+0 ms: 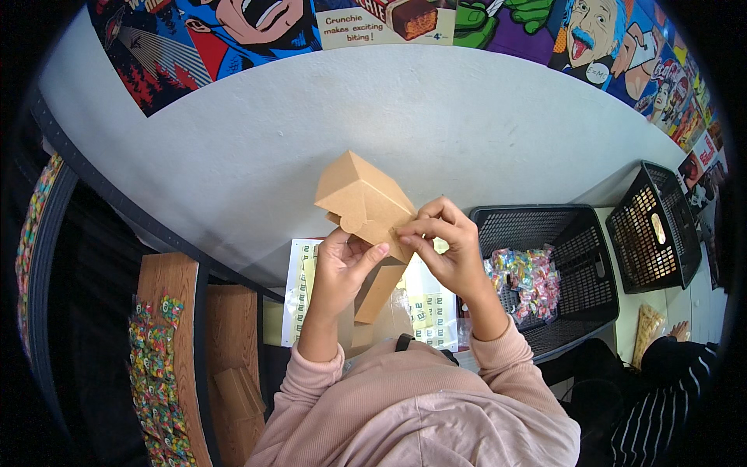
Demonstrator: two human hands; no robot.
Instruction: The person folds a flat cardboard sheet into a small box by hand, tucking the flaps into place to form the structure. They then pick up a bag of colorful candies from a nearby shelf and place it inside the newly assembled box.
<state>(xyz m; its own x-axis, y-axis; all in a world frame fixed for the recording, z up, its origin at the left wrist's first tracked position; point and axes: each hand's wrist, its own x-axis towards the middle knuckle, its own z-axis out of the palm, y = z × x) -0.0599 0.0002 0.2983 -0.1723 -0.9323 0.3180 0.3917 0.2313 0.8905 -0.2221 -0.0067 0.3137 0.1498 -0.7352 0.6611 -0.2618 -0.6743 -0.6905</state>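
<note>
two hands hold a brown box (362,198) above a sticker-strewn counter (299,280).

Plain brown folded cardboard box (364,201); black perforated plastic basket (580,268) holding multicoloured wrapped sweets (523,279); pink ribbed sleeves (510,354); white worktop (436,124).

A: How much of the brown cardboard box (359,196) is covered?

B: Its near end, behind the left hand (342,268) and right hand (447,245); the flap under the right fingertips (411,230) is unreadable.

A: And the label sheet (303,288)?

B: Mostly hidden by arms and box, print too small.

A: Right side?

B: The neighbour's striped sleeve (661,405) is cut by the edge; the far basket (650,226) holds something indistinct.
</note>
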